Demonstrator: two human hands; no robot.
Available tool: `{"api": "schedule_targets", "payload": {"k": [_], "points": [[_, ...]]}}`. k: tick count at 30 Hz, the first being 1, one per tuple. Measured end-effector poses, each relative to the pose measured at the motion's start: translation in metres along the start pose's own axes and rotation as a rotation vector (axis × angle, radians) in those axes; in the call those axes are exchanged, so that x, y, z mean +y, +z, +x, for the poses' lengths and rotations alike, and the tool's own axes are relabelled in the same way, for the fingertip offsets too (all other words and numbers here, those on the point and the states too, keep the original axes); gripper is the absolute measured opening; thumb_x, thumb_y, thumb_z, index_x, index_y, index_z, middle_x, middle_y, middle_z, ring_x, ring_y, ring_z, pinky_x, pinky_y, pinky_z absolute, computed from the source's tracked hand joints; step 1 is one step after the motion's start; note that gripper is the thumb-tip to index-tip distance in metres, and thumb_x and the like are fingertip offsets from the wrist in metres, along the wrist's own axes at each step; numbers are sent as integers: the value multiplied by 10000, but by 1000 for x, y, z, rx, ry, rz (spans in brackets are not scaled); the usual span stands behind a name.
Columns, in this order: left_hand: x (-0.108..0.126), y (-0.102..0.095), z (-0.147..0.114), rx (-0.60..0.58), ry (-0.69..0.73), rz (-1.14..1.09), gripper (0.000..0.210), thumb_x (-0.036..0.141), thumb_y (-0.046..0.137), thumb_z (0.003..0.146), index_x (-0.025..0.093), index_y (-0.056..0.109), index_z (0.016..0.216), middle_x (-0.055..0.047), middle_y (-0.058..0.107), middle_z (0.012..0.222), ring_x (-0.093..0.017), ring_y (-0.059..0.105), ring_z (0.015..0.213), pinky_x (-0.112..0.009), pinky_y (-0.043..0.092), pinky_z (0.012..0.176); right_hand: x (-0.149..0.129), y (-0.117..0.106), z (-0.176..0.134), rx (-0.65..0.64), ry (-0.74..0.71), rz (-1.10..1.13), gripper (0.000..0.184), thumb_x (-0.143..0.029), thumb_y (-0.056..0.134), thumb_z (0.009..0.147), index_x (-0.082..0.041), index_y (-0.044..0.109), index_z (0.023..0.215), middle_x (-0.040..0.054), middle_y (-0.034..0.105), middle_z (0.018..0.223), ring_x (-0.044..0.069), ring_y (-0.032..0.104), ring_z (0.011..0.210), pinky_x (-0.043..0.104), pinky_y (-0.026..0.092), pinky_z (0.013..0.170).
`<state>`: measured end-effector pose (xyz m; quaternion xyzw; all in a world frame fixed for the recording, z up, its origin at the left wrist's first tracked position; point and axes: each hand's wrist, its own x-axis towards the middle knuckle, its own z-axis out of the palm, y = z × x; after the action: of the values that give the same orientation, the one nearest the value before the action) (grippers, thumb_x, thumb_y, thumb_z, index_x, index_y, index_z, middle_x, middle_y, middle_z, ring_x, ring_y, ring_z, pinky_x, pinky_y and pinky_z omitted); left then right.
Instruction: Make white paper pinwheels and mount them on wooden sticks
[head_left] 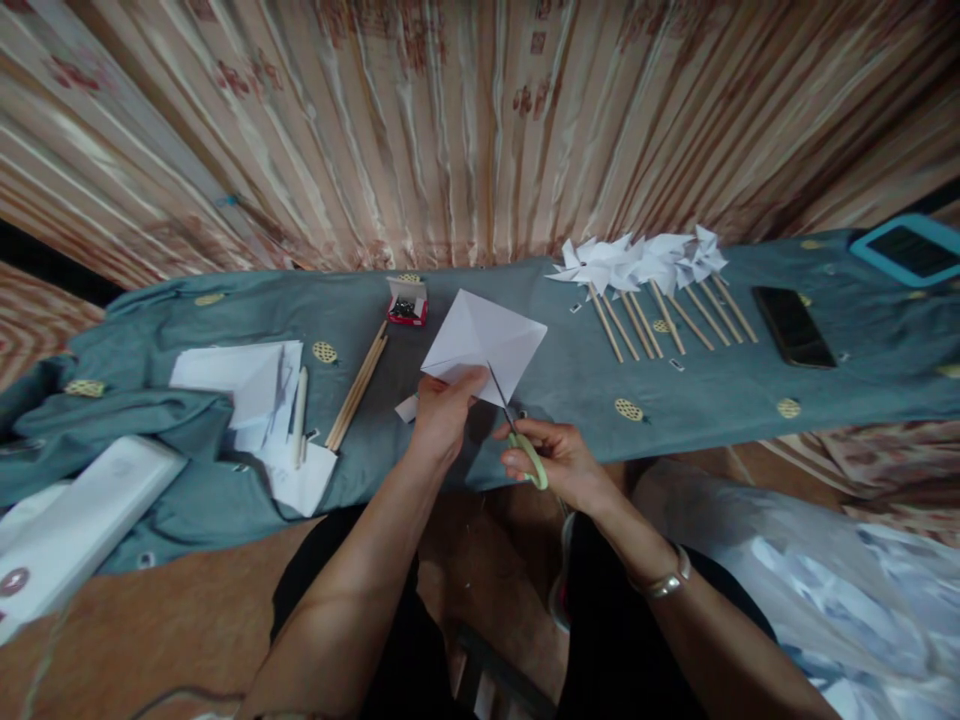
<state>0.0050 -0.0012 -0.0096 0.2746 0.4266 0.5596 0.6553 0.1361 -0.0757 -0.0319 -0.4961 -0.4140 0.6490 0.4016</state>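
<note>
My left hand (444,412) pinches the near edge of a square sheet of white paper (487,335), which has crease lines across it. In my right hand (559,460) are scissors (531,458) with light green handles, the fingers wrapped round the loops. Their dark blades lie at the near corner of the paper, pointing toward its middle. A small white paper scrap (406,408) rests just left of my left hand. Beyond it stands a small red box (407,302) with its lid up, holding dark metal pieces. Several wooden sticks (358,392) lie left of the paper.
Several white paper pinwheels (645,264) on sticks lie in a row at the right, beside a dark phone (793,326). A blue-framed tablet (909,250) is at far right. Stacked paper (232,380), a white pen (299,418) and a long white box (90,525) are leftward.
</note>
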Motion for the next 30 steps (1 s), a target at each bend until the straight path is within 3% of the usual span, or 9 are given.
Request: {"api": "schedule_targets", "payload": {"k": [7, 13, 20, 25, 30], "points": [[13, -9, 7, 36, 37, -11, 212, 189, 785, 479, 152, 665, 650, 2, 673, 656, -147, 619, 655, -240, 445, 591, -2, -10, -7, -5, 28, 48, 369, -397, 845, 571, -189, 700, 840, -52, 617, 566, 76, 569, 502, 196, 466, 494], [16, -16, 8, 34, 25, -13, 259, 211, 823, 445, 156, 680, 654, -26, 708, 700, -198, 668, 765, -288, 500, 683, -12, -34, -11, 127, -32, -32, 370, -417, 841, 572, -194, 718, 841, -35, 647, 573, 81, 557, 485, 213, 455, 481], [3, -19, 4, -35, -13, 44, 369, 271, 879, 436, 124, 725, 737, -54, 730, 749, -177, 655, 684, -301, 500, 716, -21, -48, -5, 337, -179, -31, 440, -536, 783, 611, -185, 704, 865, -15, 662, 593, 93, 549, 502, 215, 413, 479], [-1, -19, -1, -62, -56, 181, 356, 305, 870, 446, 126, 740, 725, -60, 731, 732, -179, 634, 632, -295, 487, 648, -20, -49, 6, 358, -236, 43, 455, -549, 740, 668, -180, 696, 931, 4, 683, 686, 92, 550, 553, 215, 398, 508], [-3, -18, -6, -130, -115, 281, 285, 257, 849, 454, 134, 743, 688, -53, 725, 684, -166, 611, 586, -281, 482, 606, -21, -46, 14, 347, -223, 76, 407, -470, 815, 585, -195, 695, 861, -35, 625, 611, 93, 531, 546, 214, 400, 512]]}}
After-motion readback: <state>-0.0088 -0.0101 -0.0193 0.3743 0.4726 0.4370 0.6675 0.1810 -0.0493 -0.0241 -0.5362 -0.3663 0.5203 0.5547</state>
